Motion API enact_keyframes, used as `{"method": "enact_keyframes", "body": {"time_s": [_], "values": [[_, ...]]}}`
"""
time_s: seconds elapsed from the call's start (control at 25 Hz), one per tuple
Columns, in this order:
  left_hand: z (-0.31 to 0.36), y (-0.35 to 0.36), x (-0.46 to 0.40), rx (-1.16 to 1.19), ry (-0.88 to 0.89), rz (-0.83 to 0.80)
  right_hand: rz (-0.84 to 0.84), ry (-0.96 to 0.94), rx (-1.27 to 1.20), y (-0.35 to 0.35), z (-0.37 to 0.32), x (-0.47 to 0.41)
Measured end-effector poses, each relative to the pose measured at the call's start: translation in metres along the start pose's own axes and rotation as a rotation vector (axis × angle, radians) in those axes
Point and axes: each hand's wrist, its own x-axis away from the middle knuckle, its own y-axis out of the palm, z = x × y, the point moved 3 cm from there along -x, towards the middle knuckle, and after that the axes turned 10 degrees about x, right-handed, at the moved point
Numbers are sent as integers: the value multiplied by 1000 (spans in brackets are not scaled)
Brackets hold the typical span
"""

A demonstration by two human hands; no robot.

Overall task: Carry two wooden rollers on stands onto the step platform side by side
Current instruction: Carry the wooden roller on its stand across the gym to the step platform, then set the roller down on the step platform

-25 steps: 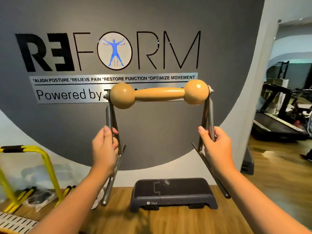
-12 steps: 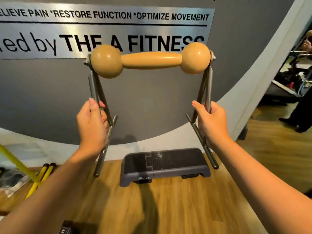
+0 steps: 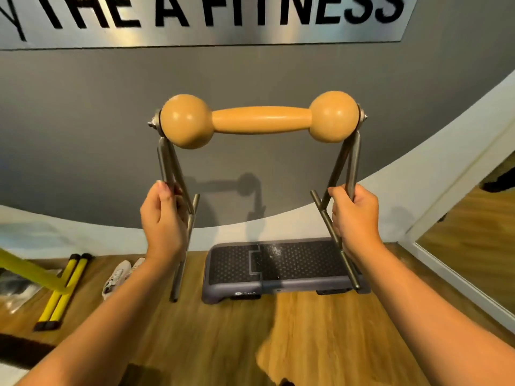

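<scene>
Gripping roller stand [image 3: 351, 162], hands [image 3: 163, 218] above step platform [image 3: 278, 263].

A grey wall [image 3: 83, 129] carries a silver sign [image 3: 211, 20] with black letters reading "THE A FITNESS" across the top. On the wooden floor [image 3: 223, 338] at the left lie two yellow bars [image 3: 62, 291] with black ends, touching side by side, beside a yellow frame [image 3: 26, 270]. A pair of white shoes [image 3: 118, 275] sits near the wall's foot.
</scene>
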Motion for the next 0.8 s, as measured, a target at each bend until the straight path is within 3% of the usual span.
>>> {"method": "enact_keyframes", "body": {"time_s": [0.32, 0.52, 0.8], "values": [[-147, 25, -72, -7, -91, 60, -12, 154, 11, 75, 106, -111], [-281, 3, -92, 101, -320, 267, -6, 225, -10, 142, 220, -148], [-461, -53, -81, 12, -374, 306, 10, 276, 8, 239, 387, -163]]}}
